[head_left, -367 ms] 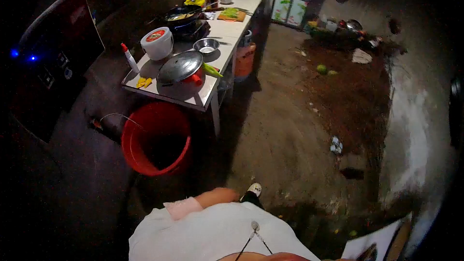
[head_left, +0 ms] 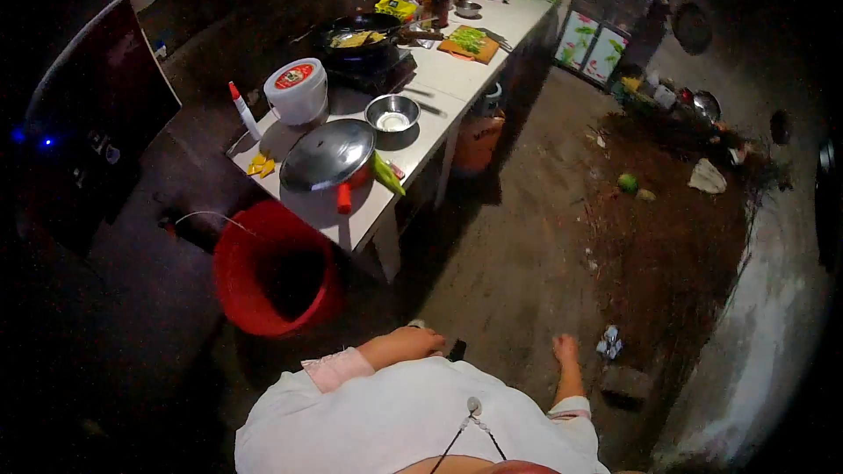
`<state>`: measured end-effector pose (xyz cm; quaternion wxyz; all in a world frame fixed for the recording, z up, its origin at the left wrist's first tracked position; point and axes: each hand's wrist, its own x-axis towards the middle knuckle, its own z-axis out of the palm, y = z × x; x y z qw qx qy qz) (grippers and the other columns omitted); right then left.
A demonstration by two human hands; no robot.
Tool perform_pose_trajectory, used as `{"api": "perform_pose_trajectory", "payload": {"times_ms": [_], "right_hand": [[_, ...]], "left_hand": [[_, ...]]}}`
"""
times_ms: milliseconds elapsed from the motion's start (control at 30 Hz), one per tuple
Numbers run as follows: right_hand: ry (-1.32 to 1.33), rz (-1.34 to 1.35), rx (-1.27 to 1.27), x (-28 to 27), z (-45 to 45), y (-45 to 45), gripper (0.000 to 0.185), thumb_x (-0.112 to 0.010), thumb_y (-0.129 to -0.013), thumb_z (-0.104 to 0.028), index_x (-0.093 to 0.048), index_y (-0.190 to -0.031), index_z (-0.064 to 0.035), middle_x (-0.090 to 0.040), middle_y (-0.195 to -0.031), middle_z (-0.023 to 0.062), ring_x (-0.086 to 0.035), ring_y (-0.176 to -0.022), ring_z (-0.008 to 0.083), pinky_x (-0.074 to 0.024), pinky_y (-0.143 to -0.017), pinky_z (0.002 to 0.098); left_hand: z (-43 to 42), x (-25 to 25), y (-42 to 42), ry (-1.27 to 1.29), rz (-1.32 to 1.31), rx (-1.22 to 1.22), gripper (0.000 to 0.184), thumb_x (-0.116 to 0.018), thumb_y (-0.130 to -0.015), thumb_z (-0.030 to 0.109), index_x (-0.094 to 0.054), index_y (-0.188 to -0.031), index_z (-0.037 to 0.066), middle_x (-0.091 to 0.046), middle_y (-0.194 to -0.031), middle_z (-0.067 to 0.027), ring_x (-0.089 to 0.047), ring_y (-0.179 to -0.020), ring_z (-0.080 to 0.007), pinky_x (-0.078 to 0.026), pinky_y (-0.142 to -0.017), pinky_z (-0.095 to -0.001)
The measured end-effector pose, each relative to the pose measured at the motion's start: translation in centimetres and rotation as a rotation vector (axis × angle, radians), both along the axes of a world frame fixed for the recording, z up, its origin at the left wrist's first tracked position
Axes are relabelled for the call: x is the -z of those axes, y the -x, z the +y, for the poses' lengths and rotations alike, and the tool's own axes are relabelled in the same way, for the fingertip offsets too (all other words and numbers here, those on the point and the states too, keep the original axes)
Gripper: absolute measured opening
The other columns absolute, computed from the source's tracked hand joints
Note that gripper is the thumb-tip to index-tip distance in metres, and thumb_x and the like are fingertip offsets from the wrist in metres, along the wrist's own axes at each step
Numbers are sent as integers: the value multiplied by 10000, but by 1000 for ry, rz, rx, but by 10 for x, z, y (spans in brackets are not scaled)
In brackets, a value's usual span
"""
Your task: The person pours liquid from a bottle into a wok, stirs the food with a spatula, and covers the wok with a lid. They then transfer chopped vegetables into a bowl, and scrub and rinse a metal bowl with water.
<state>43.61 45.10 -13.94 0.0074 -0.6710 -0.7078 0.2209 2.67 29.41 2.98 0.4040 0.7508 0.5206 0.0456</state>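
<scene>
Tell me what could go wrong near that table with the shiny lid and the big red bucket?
The lidded pan has its red handle pointing toward the near end of the table, so someone walking by might knock it.
The red bucket stands on the floor by that end, so a foot could bump it.
The green vegetable lies close to the table's edge and might get brushed off.

Right hand (head_left: 565,348) newly visible; white panel out of view
</scene>
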Motion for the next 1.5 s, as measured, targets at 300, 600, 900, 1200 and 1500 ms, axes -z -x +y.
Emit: {"api": "perform_pose_trajectory", "payload": {"times_ms": [300,600,900,1200,1500], "right_hand": [[247,484,-238,4,197,125,242,-533,-797,-266,-606,-884,-52,-621,-757,97,-567,-649,236,-449,-585,374],[598,85,-88,58,366,96,328,-512,-795,-328,-603,-918,-38,-610,-832,142,-569,-739,290,-452,-657,401],[490,-454,-753,91,709,134,414,-491,-794,-390,-599,-952,-23,-600,-907,187,-572,-828,344,-454,-729,429],[166,391,-689,-59,927,417,307,-546,-791,-264,-588,-976,-21,-609,-940,147,-576,-874,275,-445,-753,336],[428,577,-941,-109,989,558,227,-569,-796,-202,-614,-922,-19,-613,-830,140,-589,-765,226,-458,-691,305]], "left_hand": [[247,-3,60,-117,-43,-50,290,-477,-829,292,-530,-918,21,-555,-884,-199,-550,-825,-366,-440,-684,-448],[436,13,92,-103,-171,-35,259,-463,-831,275,-536,-936,49,-547,-874,-192,-546,-831,-369,-438,-686,-440],[633,5,93,-97,-3,-431,289,-451,-841,285,-541,-923,22,-551,-857,-190,-549,-803,-360,-441,-679,-429],[771,-2,131,-87,-142,-651,285,-454,-841,273,-540,-953,26,-553,-892,-191,-540,-844,-355,-441,-702,-422],[889,35,233,-43,-30,-852,307,-481,-825,273,-544,-992,23,-543,-933,-197,-524,-876,-356,-427,-739,-421]]}}
